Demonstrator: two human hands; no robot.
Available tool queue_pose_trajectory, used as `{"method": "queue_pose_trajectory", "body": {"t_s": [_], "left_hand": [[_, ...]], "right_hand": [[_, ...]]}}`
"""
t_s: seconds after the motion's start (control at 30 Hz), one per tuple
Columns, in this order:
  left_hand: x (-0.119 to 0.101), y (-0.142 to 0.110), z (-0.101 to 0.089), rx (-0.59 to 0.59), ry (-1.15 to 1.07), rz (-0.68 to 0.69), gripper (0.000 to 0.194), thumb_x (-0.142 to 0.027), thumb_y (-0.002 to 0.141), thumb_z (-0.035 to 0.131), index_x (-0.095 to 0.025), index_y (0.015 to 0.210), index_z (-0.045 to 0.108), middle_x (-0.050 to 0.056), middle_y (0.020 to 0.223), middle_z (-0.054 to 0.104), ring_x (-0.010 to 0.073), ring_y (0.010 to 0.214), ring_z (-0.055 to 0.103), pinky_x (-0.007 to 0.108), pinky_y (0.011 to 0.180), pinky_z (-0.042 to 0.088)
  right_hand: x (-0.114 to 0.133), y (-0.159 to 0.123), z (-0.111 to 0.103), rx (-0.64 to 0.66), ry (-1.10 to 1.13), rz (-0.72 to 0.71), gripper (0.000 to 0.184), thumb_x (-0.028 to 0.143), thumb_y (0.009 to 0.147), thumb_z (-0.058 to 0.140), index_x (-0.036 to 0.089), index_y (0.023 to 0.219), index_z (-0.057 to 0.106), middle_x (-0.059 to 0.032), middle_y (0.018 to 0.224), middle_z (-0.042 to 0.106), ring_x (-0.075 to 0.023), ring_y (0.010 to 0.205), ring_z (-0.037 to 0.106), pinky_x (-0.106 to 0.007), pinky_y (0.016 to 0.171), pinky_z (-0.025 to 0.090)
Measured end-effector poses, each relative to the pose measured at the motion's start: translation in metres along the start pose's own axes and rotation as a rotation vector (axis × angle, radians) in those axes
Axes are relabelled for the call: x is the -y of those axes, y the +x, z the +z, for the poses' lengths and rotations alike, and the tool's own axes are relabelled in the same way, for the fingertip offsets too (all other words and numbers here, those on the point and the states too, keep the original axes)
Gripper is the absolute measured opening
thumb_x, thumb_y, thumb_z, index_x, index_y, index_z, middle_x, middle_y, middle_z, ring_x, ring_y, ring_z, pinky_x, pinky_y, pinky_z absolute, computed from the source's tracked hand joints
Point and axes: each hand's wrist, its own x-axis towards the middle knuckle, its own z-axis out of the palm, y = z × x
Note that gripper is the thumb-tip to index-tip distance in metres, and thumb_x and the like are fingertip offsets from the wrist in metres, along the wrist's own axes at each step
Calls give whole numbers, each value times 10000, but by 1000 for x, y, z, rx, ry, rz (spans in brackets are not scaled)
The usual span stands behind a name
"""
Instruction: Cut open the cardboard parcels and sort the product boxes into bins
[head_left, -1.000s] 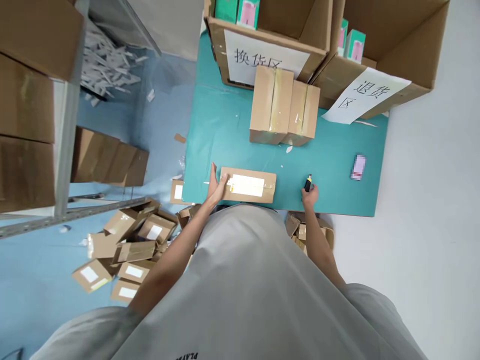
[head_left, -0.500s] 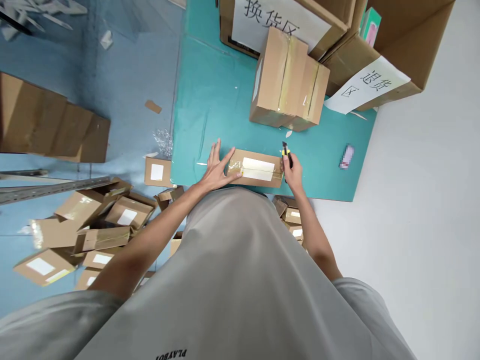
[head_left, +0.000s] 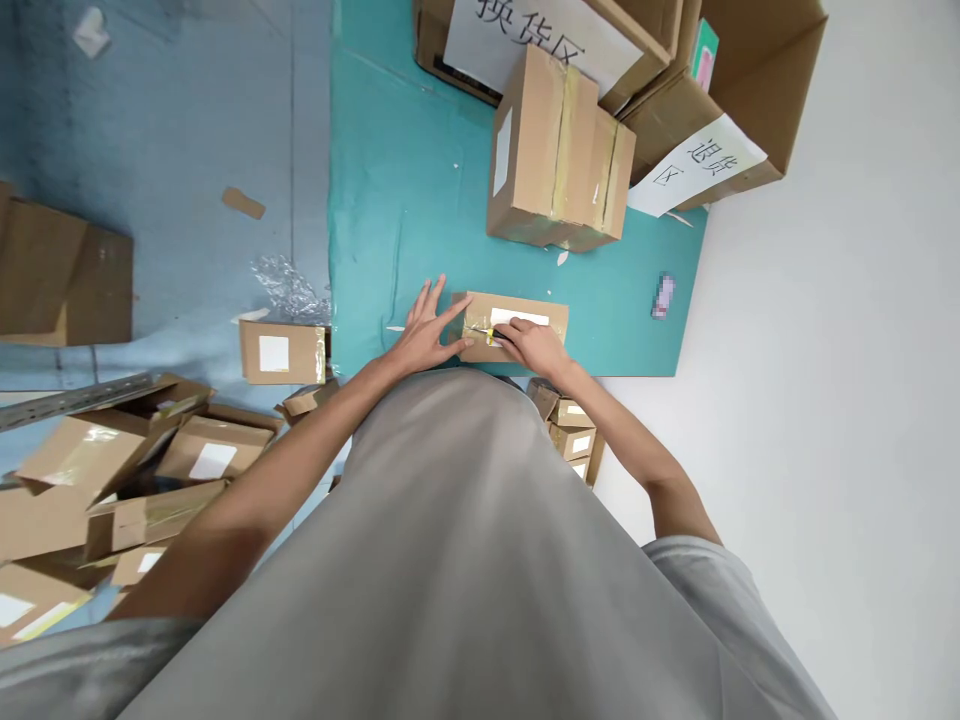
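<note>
A small cardboard box (head_left: 553, 312) with a white label and clear tape lies flat at the table's near edge, close to my body. My left hand (head_left: 429, 335) rests at its left end, fingers spread, thumb and forefinger against the cardboard. Wrapped round a black and yellow utility knife (head_left: 495, 334), my right hand (head_left: 534, 345) is over the middle of the box and covers part of the label. The knife's blade points left, at the taped left part of the top. Whether the blade has gone through the tape I cannot tell.
On the teal tabletop (head_left: 420, 200) stand two taped cardboard boxes (head_left: 551, 150). Behind them are large open cartons (head_left: 757, 90) with handwritten paper signs. A small blurred item (head_left: 663, 296) lies at the right. Several opened boxes (head_left: 214, 445) are heaped on the floor at left.
My right hand has moved left with the utility knife, from the box's right end to over its top. The blade has swung from pointing away to pointing left. My left hand stays on the box.
</note>
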Motion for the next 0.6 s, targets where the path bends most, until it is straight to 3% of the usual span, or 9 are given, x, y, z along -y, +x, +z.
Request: {"method": "queue_pose_trajectory", "body": {"t_s": [0.23, 0.37, 0.6], "left_hand": [[-1, 2, 1, 34, -40, 21, 1035, -886, 922, 698, -308, 1761, 514, 145, 1960, 82, 536, 1794, 39, 783, 1396, 140], [-3, 3, -1, 55, -36, 61, 904, -838, 957, 686, -322, 1696, 605, 116, 1961, 106, 529, 1796, 53, 787, 1394, 150], [-4, 2, -3, 51, -42, 49, 824, -725, 973, 721, -306, 1676, 632, 118, 1957, 137, 526, 1797, 51, 772, 1400, 148]], "right_hand": [[18, -4, -21, 71, -47, 61, 487, 445, 1260, 338, 225, 1570, 641, -145, 1427, 736, -292, 1252, 713, -335, 883, 477], [25, -3, -28, 82, -87, 64, 488, 429, 1259, 339, 205, 1579, 631, -160, 1405, 737, -303, 1244, 725, -352, 899, 502], [44, 6, -42, 98, -206, 55, 420, 157, 1198, 376, 143, 1524, 640, -210, 1415, 728, -324, 1298, 705, -385, 920, 556]]}}
